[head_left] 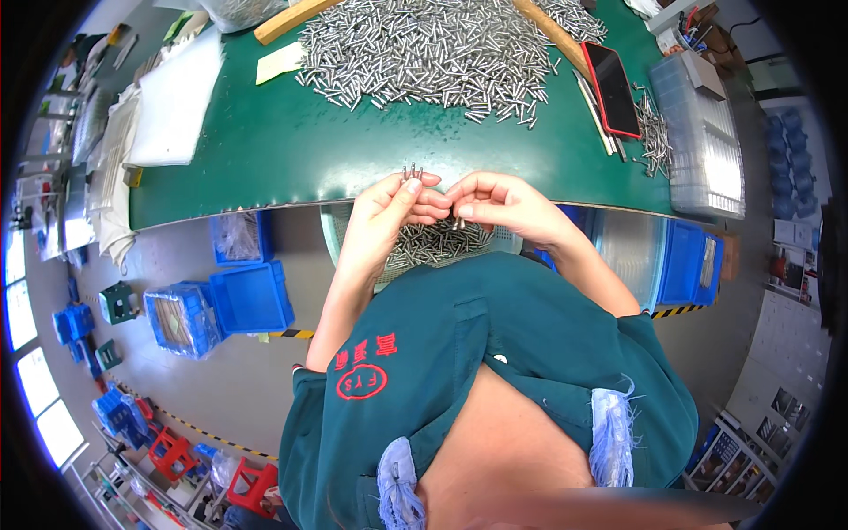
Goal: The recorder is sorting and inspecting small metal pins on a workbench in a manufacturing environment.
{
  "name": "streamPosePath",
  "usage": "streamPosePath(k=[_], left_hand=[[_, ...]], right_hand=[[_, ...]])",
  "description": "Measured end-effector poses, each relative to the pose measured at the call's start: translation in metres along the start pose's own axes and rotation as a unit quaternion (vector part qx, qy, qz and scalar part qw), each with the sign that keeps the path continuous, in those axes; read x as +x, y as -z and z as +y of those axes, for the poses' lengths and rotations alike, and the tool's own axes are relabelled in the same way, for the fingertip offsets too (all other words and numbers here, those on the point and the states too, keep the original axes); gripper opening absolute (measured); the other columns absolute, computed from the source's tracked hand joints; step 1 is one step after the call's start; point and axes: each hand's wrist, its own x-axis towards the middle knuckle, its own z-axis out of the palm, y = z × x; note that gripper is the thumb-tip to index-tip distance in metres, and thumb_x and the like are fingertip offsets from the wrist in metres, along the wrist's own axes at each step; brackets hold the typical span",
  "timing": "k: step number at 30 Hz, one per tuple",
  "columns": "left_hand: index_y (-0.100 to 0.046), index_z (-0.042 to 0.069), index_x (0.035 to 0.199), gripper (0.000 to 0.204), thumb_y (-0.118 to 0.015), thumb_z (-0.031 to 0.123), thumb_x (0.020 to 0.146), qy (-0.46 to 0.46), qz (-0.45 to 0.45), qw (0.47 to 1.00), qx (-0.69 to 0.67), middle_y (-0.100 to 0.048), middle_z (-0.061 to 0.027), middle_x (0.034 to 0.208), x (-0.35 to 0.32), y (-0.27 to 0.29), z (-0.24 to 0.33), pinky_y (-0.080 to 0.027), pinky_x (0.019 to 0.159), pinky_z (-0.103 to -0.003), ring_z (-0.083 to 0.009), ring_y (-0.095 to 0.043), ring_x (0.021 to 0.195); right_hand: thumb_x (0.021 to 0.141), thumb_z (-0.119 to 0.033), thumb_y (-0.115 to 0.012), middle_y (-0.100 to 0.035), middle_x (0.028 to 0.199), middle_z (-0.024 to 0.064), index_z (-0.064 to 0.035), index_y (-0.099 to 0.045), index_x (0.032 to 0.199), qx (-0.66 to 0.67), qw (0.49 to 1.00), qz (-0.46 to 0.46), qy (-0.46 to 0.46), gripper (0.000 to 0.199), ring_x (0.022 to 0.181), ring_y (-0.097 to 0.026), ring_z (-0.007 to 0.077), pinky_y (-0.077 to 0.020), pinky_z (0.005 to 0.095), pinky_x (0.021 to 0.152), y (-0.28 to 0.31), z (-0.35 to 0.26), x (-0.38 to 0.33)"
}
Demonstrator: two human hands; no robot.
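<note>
Several small metal pins stand up between the thumb and fingers of my left hand, which is closed on them just past the table's near edge. Beside it, my right hand is closed in a pinch, and a few metal pins hang below its fingertips. The fingertips of both hands nearly meet. Under them sits a pale green basket at my lap, filled with many loose pins. A large heap of similar silvery pins covers the far middle of the green table.
Wooden strips flank the heap. On the right lie a red-edged phone, thin sticks, a small group of pins and a clear plastic case. White sheets lie left. Blue crates stand on the floor.
</note>
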Motion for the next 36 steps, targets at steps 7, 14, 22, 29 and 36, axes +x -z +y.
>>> streamPosePath(k=[7,14,22,29,36], left_hand=[[-0.058,-0.003,0.11,0.03,-0.043,0.021,0.1,0.01,-0.008,1.0,0.016,-0.068,-0.0129,0.092,-0.002,-0.006,0.002,-0.052,0.076,-0.027,-0.0166,-0.066,0.083],[-0.059,-0.003,0.109,0.026,-0.043,0.015,0.099,-0.016,-0.052,0.996,0.069,-0.068,-0.0108,0.093,-0.002,-0.009,-0.004,-0.052,0.076,-0.027,-0.0158,-0.066,0.085],[-0.058,-0.004,0.109,0.026,-0.045,0.016,0.099,-0.011,-0.067,0.994,0.083,-0.067,-0.0114,0.094,0.0,-0.009,-0.004,-0.052,0.076,-0.028,-0.0174,-0.066,0.085],[-0.058,-0.005,0.108,0.026,-0.046,0.016,0.098,0.048,-0.084,0.992,0.08,-0.068,-0.0129,0.094,0.0,-0.007,-0.004,-0.053,0.078,-0.028,-0.0178,-0.067,0.086],[-0.06,-0.007,0.104,0.024,-0.055,0.015,0.093,0.023,-0.071,0.993,0.095,-0.069,-0.0122,0.09,-0.004,-0.011,-0.001,-0.053,0.074,-0.026,-0.0147,-0.066,0.082]], right_hand=[[0.091,-0.015,-0.061,-0.065,0.097,0.0018,-0.0007,-0.062,0.11,-0.053,0.987,0.103,0.109,0.024,0.084,-0.057,0.0052,-0.0475,0.0217,0.075,-0.005,-0.002,0.01],[0.086,-0.017,-0.066,-0.062,0.089,0.004,-0.0046,-0.065,0.109,-0.218,0.949,0.13,0.189,0.026,0.077,-0.058,0.0092,-0.0481,0.0243,0.069,-0.015,-0.009,0.013],[0.084,-0.016,-0.066,-0.061,0.086,0.0039,-0.006,-0.066,0.108,-0.226,0.946,0.134,0.19,0.026,0.074,-0.057,0.0102,-0.0479,0.0252,0.068,-0.014,-0.007,0.012],[0.084,-0.016,-0.066,-0.062,0.087,0.0036,-0.0064,-0.067,0.106,-0.217,0.953,0.12,0.173,0.024,0.075,-0.057,0.0095,-0.0479,0.0253,0.068,-0.012,-0.001,0.016],[0.092,-0.018,-0.06,-0.061,0.077,0.0007,0.0,-0.062,0.105,0.108,0.992,0.053,0.043,0.022,0.069,-0.056,0.0066,-0.046,0.0207,0.063,-0.008,0.007,0.02]])
